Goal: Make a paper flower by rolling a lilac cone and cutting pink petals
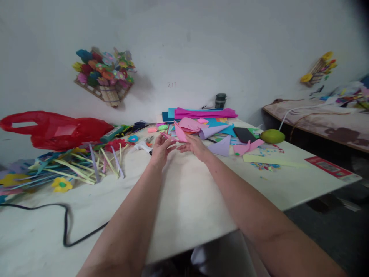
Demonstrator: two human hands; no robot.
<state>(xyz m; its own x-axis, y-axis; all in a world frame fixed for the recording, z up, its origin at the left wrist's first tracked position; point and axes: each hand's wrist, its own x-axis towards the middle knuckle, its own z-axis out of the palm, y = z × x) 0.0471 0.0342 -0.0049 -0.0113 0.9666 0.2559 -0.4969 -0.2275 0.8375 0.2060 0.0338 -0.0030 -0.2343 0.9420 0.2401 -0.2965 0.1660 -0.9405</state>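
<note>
Both my hands meet above the middle of the white table [184, 200]. My left hand [160, 148] and my right hand [193, 146] each pinch one small pink paper piece [179, 133], folded to a point that sticks up between them. The fingers of both hands are closed on the paper. Just behind the hands lies a heap of coloured paper sheets [206, 119] in pink, blue and lilac. A white glue gun [143, 145] rests on the table just left of my left hand.
A red plastic bag [57, 130] and a pile of rolled paper sticks [77, 165] with paper flowers lie at left. A black cable [65, 227] loops near the front edge. A green round object [272, 136] and a dark phone [244, 134] sit at right. Paper bouquets [105, 75] hang on the wall.
</note>
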